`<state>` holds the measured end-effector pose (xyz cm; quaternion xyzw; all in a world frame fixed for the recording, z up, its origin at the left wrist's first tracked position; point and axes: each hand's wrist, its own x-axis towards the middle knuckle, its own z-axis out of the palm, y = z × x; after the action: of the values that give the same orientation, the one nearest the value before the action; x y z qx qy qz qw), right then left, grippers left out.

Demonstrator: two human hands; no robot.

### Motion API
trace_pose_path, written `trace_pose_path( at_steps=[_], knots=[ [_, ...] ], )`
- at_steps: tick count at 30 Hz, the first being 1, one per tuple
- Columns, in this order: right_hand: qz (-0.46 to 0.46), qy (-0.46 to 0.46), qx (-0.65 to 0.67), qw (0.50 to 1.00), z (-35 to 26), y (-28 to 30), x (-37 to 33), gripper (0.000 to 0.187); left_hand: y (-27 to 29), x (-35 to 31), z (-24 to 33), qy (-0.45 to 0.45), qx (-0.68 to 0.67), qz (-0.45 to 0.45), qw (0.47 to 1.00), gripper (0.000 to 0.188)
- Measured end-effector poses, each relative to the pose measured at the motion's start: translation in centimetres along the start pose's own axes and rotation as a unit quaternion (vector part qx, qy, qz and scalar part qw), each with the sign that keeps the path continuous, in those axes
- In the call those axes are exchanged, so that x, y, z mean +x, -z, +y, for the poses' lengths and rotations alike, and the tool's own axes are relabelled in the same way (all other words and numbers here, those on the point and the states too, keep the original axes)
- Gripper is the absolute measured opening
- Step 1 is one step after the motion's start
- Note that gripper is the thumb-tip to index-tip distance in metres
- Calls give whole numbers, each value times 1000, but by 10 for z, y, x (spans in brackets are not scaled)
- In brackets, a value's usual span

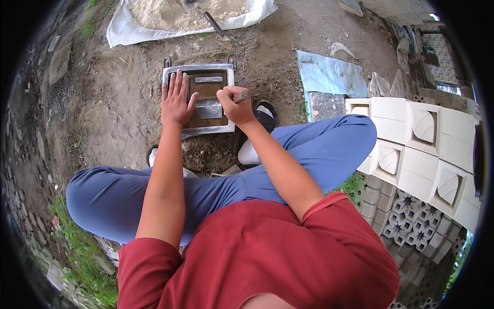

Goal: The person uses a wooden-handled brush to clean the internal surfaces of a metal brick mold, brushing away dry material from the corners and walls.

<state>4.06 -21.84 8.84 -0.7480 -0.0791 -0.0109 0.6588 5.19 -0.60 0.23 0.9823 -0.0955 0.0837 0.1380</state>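
Note:
On the ground before me sits a rectangular grey metal mold (199,67) with a brown inner bed. Two flat pieces lie within it: a thin metal bar (208,80) at the far end and a wider metal plate (210,109) at the near end. My left hand (177,100) rests flat on the mold's left side, fingers stretched out. At the right rim, my right hand (236,105) is closed round a short-handled tool (243,96). Only the greyish-brown handle end sticks out on the right; its working end is hidden by the fist.
Beyond the mold lies a white sheet (126,36) heaped with pale powder (159,14), a dark-handled tool (212,23) on it. At right are a blue sheet (329,72), a dark slab (326,104) and stacked white blocks (389,109). My feet flank the mold's near end.

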Motion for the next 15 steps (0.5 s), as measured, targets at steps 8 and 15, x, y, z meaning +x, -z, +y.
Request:
trace_pose_path(
  at_steps=[8, 15],
  knots=[
    [28, -36, 29, 999, -29, -3, 0, 45, -2, -1, 3, 54, 13, 9, 998, 74],
    [106, -85, 113, 984, -14, -6, 25, 43, -3, -2, -2, 76, 18, 5, 997, 72]
  ],
)
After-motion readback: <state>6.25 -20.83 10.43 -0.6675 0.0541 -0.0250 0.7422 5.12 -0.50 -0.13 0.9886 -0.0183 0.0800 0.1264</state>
